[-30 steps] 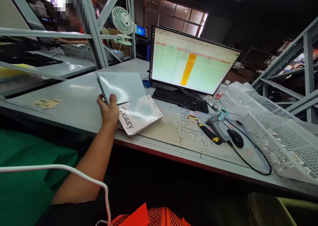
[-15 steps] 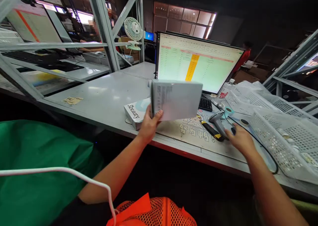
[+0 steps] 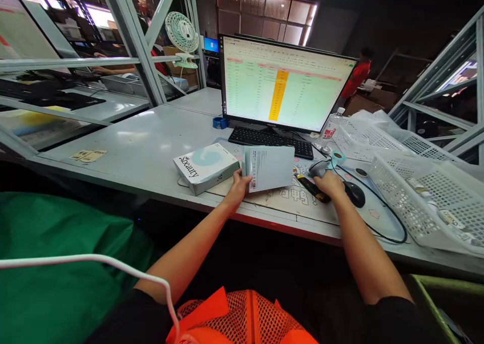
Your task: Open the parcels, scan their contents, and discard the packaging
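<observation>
My left hand (image 3: pixel 239 185) grips the left edge of a pale carton (image 3: pixel 273 166), which is tilted up over the desk mat with small print and a barcode on the face toward me. Just left of it, a white box (image 3: pixel 207 163) with "Sbeauty" lettering and a blue swirl lies flat on the desk. My right hand (image 3: pixel 329 183) is closed around the handle of a grey barcode scanner (image 3: pixel 318 168), whose head points away from me. A yellow and black utility knife (image 3: pixel 312 188) lies beside that hand. To its right sits a black mouse (image 3: pixel 354 194).
Behind the carton stand a black keyboard (image 3: pixel 264 137) and a monitor (image 3: pixel 287 81) showing a spreadsheet. White perforated baskets (image 3: pixel 408 203) line the right side, near a plastic bottle (image 3: pixel 331 126). Blue tape (image 3: pixel 219 123) sits left of the keyboard. Metal frame posts (image 3: pixel 128 36) rise at left.
My left hand has lowered the carton toward the mat, uncovering the keyboard. My right hand has moved onto the scanner and closed around its handle. The view has shifted slightly right.
</observation>
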